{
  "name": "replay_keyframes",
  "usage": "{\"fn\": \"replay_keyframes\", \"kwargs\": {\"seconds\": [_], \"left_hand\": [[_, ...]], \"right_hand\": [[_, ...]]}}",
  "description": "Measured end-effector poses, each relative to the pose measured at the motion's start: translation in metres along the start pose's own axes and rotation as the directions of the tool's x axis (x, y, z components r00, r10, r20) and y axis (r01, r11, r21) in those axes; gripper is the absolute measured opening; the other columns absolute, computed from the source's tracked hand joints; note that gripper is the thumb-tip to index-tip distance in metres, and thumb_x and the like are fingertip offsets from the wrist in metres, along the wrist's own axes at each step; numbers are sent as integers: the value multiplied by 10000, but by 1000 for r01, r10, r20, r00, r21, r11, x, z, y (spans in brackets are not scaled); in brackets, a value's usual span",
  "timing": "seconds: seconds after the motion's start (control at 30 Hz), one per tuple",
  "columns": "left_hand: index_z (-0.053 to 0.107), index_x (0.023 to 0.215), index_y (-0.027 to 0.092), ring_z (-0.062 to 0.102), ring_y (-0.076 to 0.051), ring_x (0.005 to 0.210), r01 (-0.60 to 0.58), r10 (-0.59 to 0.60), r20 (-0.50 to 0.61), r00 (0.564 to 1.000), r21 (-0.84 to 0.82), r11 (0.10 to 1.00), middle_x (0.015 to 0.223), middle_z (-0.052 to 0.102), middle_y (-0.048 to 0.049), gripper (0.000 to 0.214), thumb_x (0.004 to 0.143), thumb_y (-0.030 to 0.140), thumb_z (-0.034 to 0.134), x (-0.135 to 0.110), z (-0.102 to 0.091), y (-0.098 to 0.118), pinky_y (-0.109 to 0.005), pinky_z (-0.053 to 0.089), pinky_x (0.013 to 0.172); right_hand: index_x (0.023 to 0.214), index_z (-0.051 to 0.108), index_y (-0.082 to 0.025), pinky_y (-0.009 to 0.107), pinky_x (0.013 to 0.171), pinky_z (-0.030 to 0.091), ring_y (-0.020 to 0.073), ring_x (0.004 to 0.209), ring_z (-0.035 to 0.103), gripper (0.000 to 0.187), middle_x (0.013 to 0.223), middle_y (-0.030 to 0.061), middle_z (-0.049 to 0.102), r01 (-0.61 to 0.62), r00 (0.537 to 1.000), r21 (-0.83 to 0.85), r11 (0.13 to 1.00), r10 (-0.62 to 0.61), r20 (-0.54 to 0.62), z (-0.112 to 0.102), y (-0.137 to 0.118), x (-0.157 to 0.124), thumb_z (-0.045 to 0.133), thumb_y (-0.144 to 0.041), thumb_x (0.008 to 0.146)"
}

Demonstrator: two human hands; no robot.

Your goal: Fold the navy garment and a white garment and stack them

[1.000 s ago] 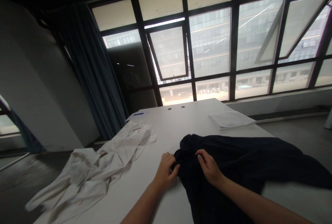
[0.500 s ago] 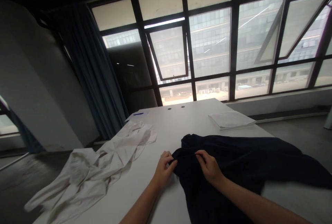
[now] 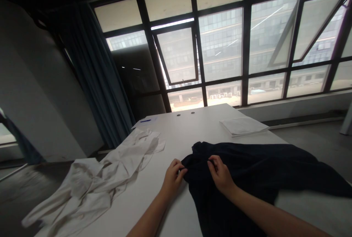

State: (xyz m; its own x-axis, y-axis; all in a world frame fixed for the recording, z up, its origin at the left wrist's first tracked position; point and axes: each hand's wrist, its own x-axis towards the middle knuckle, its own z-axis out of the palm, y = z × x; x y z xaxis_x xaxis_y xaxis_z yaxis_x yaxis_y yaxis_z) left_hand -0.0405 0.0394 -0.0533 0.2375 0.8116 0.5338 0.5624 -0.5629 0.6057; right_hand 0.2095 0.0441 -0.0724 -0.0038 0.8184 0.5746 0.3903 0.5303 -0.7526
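Note:
A dark navy garment (image 3: 247, 171) lies spread and rumpled across the white table (image 3: 176, 134), with one part hanging past the near edge. My left hand (image 3: 173, 178) pinches a fold at the garment's left edge. My right hand (image 3: 221, 174) grips a fold of the same fabric a little further right. A crumpled white garment (image 3: 110, 167) lies to the left of my left hand, apart from it, and trails over the table's left edge. A folded white cloth (image 3: 243, 126) rests beyond the dark garment.
A sheet of paper with a blue pen (image 3: 145, 121) lies at the table's far left corner. Two small holes (image 3: 185, 114) mark the far end. A large window (image 3: 220, 46) stands beyond the table, a dark curtain (image 3: 93, 72) hangs left, and grey floor (image 3: 316, 145) shows on the right.
The view has shifted slightly. My right fingers sit a little higher on the dark fabric, and my left hand has moved slightly left. Both hands stay on the garment.

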Motion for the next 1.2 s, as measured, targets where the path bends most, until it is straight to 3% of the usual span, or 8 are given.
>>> {"fn": "replay_keyframes", "kwargs": {"seconds": [0.2, 0.3, 0.43, 0.63, 0.8, 0.97, 1.07, 1.2], "left_hand": [[600, 866, 224, 594, -172, 725, -161, 116, 300, 947, 131, 978, 803, 630, -9, 171, 968, 361, 587, -4, -4, 3, -262, 438, 662], [621, 1030, 240, 641, -191, 827, -181, 132, 331, 935, 125, 975, 921, 679, -33, 119, 992, 283, 516, -5, -5, 5, -274, 475, 729], [573, 1242, 252, 658, -213, 974, -174, 129, 296, 946, 130, 976, 1104, 683, -75, 293, 993, 186, 433, -6, -4, 4, -318, 509, 844], [577, 1254, 275, 667, -223, 1018, -179, 118, 362, 925, 140, 974, 1157, 679, -62, 311, 969, 183, 491, -4, -3, 12, -328, 526, 882], [613, 1179, 271, 699, -215, 895, -226, 133, 403, 906, 193, 955, 1057, 693, -45, 234, 966, 215, 533, -4, -1, 18, -289, 535, 768], [615, 1169, 266, 697, -200, 841, -304, 191, 365, 911, 284, 909, 1012, 700, -42, 190, 1001, 271, 526, -5, 1, 15, -275, 520, 730], [606, 1192, 254, 682, -204, 841, -384, 260, 365, 894, 324, 864, 981, 701, -53, 205, 1023, 287, 494, -5, 2, 18, -292, 515, 738], [633, 1139, 242, 644, -196, 784, -444, 333, 351, 875, 311, 840, 885, 672, -54, 198, 1022, 268, 475, -7, 5, 25, -306, 508, 720]], "right_hand": [[1106, 504, -229, 329, 769, 538, 227, 866, 695, 209, 930, 63, 693, -16, 996, 80, 997, 23, -89, 2, 8, 2, 470, -400, 991], [1103, 519, -219, 342, 779, 548, 237, 890, 696, 224, 954, 80, 698, -23, 991, 78, 997, 33, -130, 2, 11, 4, 471, -406, 988], [1103, 528, -215, 348, 740, 557, 236, 846, 697, 226, 935, 85, 699, -45, 988, 69, 997, 55, -145, 0, 12, 5, 473, -401, 988], [1090, 533, -221, 363, 774, 561, 243, 890, 693, 218, 953, 85, 700, -52, 985, 66, 996, 62, -161, 0, 14, 6, 473, -403, 985], [1114, 509, -220, 382, 795, 563, 240, 912, 680, 209, 984, 93, 682, -45, 986, 58, 997, 53, -159, 5, 21, 6, 466, -381, 988], [1247, 515, -207, 519, 937, 493, 302, 1071, 598, 379, 1129, 133, 615, 163, 955, -184, 969, -201, -216, 1, 13, 4, 594, -330, 897], [1233, 602, -251, 574, 1017, 387, 336, 1161, 530, 405, 1211, 126, 581, 374, 907, -321, 870, -416, -71, -5, -3, -1, 647, -271, 832], [1053, 680, -272, 529, 978, 350, 288, 1030, 574, 214, 1053, 66, 662, 530, 845, -263, 806, -480, 235, -8, -24, -9, 647, -269, 842]]}}
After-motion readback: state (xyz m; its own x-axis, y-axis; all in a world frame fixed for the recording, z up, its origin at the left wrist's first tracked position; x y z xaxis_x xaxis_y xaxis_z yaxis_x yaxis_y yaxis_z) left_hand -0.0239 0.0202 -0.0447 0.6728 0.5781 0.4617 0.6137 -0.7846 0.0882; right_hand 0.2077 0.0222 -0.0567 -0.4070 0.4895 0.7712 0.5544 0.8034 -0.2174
